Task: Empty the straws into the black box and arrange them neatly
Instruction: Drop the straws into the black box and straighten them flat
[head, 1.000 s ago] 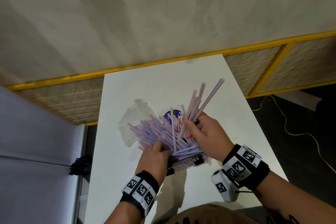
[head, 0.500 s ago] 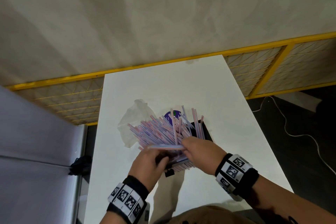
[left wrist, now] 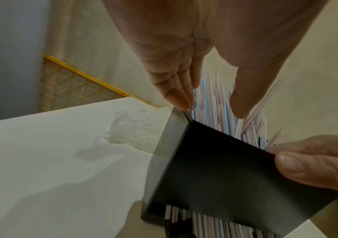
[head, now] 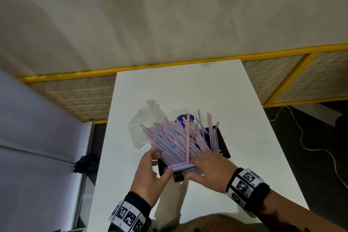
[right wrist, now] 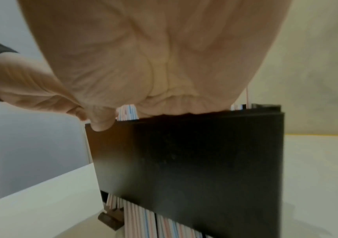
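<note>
White counter [head: 188,88]: black box [head: 222,138] bristling with straws [head: 175,139]. Left hand [head: 150,171] spread beside them; right hand [head: 211,167] flat atop. Best squared with gentle inward pressing.

Both hands [head: 150,173] [head: 211,171] at black box [head: 222,143] near edge; straws [head: 175,141] fanned out.
</note>
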{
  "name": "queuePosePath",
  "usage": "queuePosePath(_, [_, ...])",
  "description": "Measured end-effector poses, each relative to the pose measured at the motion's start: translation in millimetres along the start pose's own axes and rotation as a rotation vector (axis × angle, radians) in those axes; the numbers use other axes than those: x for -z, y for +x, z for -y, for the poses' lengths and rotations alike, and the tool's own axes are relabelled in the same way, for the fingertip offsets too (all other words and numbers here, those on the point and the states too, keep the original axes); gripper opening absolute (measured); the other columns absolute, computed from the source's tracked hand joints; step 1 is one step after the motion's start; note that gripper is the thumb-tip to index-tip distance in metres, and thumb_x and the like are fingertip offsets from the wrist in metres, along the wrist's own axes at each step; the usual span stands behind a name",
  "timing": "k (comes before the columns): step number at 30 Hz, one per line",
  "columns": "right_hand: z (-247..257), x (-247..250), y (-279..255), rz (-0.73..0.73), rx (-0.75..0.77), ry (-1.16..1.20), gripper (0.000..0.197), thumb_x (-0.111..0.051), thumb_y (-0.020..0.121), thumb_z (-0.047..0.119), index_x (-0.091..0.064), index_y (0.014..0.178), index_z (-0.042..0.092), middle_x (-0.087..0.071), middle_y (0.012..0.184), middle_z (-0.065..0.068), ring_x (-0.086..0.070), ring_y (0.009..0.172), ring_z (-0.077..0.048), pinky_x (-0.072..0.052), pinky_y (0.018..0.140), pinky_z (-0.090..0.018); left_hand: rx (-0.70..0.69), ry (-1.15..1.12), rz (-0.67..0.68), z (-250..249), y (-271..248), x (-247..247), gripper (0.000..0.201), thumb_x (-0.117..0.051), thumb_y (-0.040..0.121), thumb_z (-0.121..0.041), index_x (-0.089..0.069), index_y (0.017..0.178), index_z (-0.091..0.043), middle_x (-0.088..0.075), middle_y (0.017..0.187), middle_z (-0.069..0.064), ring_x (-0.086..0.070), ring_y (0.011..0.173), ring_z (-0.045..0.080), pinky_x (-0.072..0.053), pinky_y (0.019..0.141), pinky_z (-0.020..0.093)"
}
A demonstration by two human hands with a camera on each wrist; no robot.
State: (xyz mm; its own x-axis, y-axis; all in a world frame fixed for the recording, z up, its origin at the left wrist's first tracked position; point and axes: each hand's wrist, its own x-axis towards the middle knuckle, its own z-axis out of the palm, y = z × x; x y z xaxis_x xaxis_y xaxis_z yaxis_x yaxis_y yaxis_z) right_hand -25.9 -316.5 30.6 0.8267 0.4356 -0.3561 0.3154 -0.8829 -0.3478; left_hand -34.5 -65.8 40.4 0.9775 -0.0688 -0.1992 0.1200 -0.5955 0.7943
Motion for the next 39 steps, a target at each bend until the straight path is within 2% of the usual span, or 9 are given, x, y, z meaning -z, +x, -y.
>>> queuePosePath(4, [-2, -1, 3, 0.051, 0.025, -0.038, 0.076, -0.031, 0.089, 0.079, -0.050, 0.140, 0.026, -0.059, 0.127, 0.003, -0.054, 0.119, -0.021, -0.044, 0.102, -0.040, -0.120, 0.156, 0.027, 6, 2, -3, 0.042, -0.079, 0.083, -0.033, -0.056, 0.118, -0.040, -0.054, 0.113, -0.023, -0.055, 0.106, 0.000, -0.048, 0.092, 0.021])
queuePosePath(6, [0, 2, 7, 0.114, 0.022, -0.073, 0.080, -0.036, 0.086, 0.079, -0.046, 0.145, 0.026, -0.059, 0.132, 0.000, -0.054, 0.122, -0.024, -0.044, 0.104, -0.042, -0.204, 0.311, 0.055, 4, 3, -3, 0.026, -0.075, 0.086, -0.035, -0.067, 0.110, -0.034, -0.057, 0.108, -0.018, -0.053, 0.104, 0.009, -0.044, 0.092, 0.023])
queuePosePath(12, [9, 18, 31, 0.344, -0.018, -0.175, 0.065, -0.053, 0.074, 0.076, -0.060, 0.114, 0.025, -0.069, 0.103, -0.001, -0.064, 0.097, -0.027, -0.051, 0.086, -0.040, -0.325, 0.653, 0.165, -12, 7, -11, 0.029, -0.050, 0.099, -0.049, -0.070, 0.116, -0.036, -0.058, 0.119, -0.018, -0.052, 0.111, 0.012, -0.036, 0.095, 0.029])
queuePosePath(18, [12, 21, 56, 0.493, -0.103, -0.192, 0.063, -0.068, 0.068, 0.073, -0.066, 0.104, 0.021, -0.068, 0.093, 0.000, -0.064, 0.081, -0.023, -0.054, 0.071, -0.034, -0.293, 0.803, 0.371, -25, 22, -30, 0.041, -0.026, 0.106, -0.049, -0.062, 0.116, -0.031, -0.066, 0.115, -0.009, -0.057, 0.110, 0.018, -0.034, 0.100, 0.033])
queuePosePath(24, [12, 16, 62, 0.523, -0.114, -0.110, 0.061, -0.077, 0.073, 0.059, -0.062, 0.117, 0.020, -0.063, 0.101, -0.002, -0.059, 0.087, -0.024, -0.047, 0.073, -0.031, -0.288, 0.744, 0.430, -17, 19, -44, 0.039, -0.026, 0.107, -0.048, -0.056, 0.119, -0.028, -0.068, 0.119, -0.004, -0.061, 0.110, 0.023, -0.038, 0.102, 0.035])
queuePosePath(26, [9, 18, 62, 0.533, -0.110, -0.069, 0.059, -0.078, 0.074, 0.057, -0.062, 0.119, 0.022, -0.064, 0.102, -0.002, -0.058, 0.084, -0.022, -0.044, 0.066, -0.027, -0.298, 0.710, 0.429, -15, 17, -45, 0.039, -0.024, 0.106, -0.050, -0.054, 0.120, -0.029, -0.067, 0.118, -0.005, -0.060, 0.109, 0.021, -0.036, 0.101, 0.033])
queuePosePath(28, [5, 19, 62, 0.542, -0.116, -0.042, 0.052, -0.078, 0.073, 0.057, -0.066, 0.109, 0.022, -0.066, 0.094, -0.001, -0.058, 0.074, -0.018, -0.041, 0.057, -0.024, -0.299, 0.665, 0.439, -16, 18, -43, 0.039, -0.023, 0.106, -0.051, -0.055, 0.118, -0.031, -0.067, 0.113, -0.007, -0.059, 0.107, 0.019, -0.036, 0.100, 0.034])
queuePosePath(32, [1, 19, 65, 0.542, -0.148, -0.054, 0.049, -0.078, 0.065, 0.065, -0.063, 0.087, 0.024, -0.064, 0.079, 0.001, -0.060, 0.067, -0.017, -0.045, 0.056, -0.026, -0.291, 0.603, 0.455, -18, 20, -41, 0.039, -0.021, 0.107, -0.049, -0.056, 0.111, -0.032, -0.066, 0.105, -0.008, -0.059, 0.101, 0.017, -0.038, 0.101, 0.036])
queuePosePath(39, [3, 19, 67, 0.569, -0.146, -0.083, 0.064, -0.077, 0.068, 0.065, -0.067, 0.112, 0.020, -0.070, 0.103, -0.004, -0.067, 0.090, -0.024, -0.049, 0.066, -0.029, -0.284, 0.608, 0.437, -19, 22, -43, 0.045, -0.019, 0.108, -0.049, -0.059, 0.117, -0.030, -0.067, 0.108, -0.007, -0.059, 0.104, 0.018, -0.040, 0.100, 0.036])
